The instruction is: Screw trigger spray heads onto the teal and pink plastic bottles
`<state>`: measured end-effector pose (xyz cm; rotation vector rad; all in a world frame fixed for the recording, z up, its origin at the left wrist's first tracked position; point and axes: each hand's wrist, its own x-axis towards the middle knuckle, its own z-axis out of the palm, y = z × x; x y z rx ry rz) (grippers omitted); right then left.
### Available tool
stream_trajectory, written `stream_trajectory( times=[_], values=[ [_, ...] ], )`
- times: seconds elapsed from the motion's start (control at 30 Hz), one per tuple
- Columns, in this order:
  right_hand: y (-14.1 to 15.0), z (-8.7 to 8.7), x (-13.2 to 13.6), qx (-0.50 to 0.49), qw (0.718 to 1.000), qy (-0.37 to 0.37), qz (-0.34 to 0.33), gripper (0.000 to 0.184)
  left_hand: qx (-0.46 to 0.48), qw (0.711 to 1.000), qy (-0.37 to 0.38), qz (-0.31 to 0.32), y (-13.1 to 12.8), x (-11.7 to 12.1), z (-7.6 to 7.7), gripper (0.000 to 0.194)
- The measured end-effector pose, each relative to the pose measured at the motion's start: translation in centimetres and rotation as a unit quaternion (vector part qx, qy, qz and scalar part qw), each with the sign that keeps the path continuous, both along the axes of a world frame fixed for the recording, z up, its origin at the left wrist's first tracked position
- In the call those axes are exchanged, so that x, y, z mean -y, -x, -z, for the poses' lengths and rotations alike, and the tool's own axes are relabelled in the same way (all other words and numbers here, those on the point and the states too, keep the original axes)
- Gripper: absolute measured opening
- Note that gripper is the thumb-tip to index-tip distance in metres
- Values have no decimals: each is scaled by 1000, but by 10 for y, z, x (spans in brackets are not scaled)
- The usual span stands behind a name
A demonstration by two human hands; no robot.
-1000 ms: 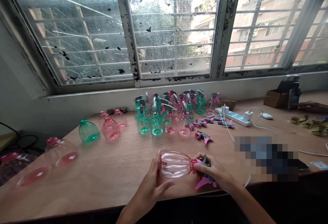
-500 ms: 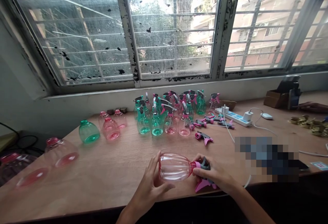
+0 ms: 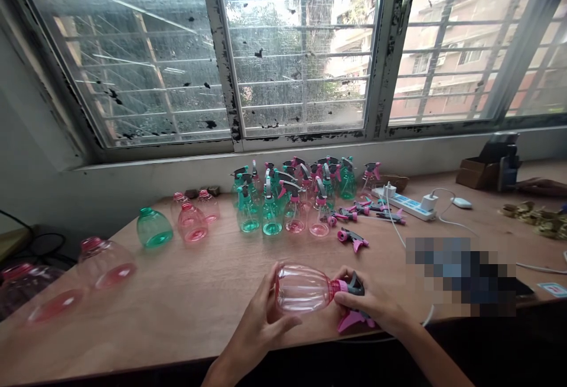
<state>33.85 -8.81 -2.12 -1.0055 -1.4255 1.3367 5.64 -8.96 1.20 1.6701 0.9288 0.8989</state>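
Observation:
My left hand (image 3: pixel 261 325) wraps around the body of a clear pink plastic bottle (image 3: pixel 302 289), which lies on its side just above the wooden table. My right hand (image 3: pixel 367 303) grips a pink and grey trigger sprayer head (image 3: pixel 355 308) at the bottle's pink neck. The fingers of my right hand hide the joint between the neck and the sprayer head. The sprayer's pink trigger points down towards the table's front edge.
Several assembled green and pink spray bottles (image 3: pixel 271 212) stand at the back. Loose trigger heads (image 3: pixel 352 239) lie to their right, and bare bottles (image 3: pixel 154 227) lie to the left. A power strip (image 3: pixel 406 205) with cables, a cardboard box (image 3: pixel 472 173) and another person's hand (image 3: pixel 543 186) are at the right.
The pink bottle has turned slightly in my hands and now lies more level. The sprayer head stays at its neck.

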Motion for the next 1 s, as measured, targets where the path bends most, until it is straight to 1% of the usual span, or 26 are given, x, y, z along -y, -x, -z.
stream_trajectory(
  times=[0.1,0.17,0.27,0.33,0.4,0.53,0.63,0.7,0.77,0.83,0.9,0.93,1.0],
  values=[
    [0,2,-2,-19,1000,10,6,34,-5,1000,-16,-13,1,-2,0,89],
    [0,3,-2,-36,999,14,9,33,15,1000,-11,3,1,-3,2,91],
    [0,4,-2,-51,999,14,8,33,62,997,22,42,1,-2,5,99],
    [-1,3,-2,-42,999,14,7,35,72,996,36,37,0,0,6,108],
    [-1,2,-2,-26,1000,10,7,35,60,997,33,18,0,1,4,112],
    [-1,1,0,-27,1000,5,-5,35,18,1000,-1,16,1,-1,0,100],
    [0,-1,1,-41,999,14,-6,34,4,1000,-21,8,2,-2,2,96],
    [0,-2,1,-48,999,16,-3,34,4,1000,-20,6,2,-3,5,96],
    [0,-2,1,-49,999,15,-2,35,10,1000,-7,17,2,-2,7,97],
    [0,-2,0,-34,999,7,1,35,0,1000,4,25,1,0,6,104],
    [-1,-2,0,-7,1000,-3,3,33,-29,1000,-5,8,1,0,5,110],
    [-1,-2,0,5,1000,-7,2,32,-44,999,-14,-3,0,0,4,110],
    [0,-2,1,16,1000,-9,0,31,-64,997,-33,-18,0,-1,2,102]
  ],
)
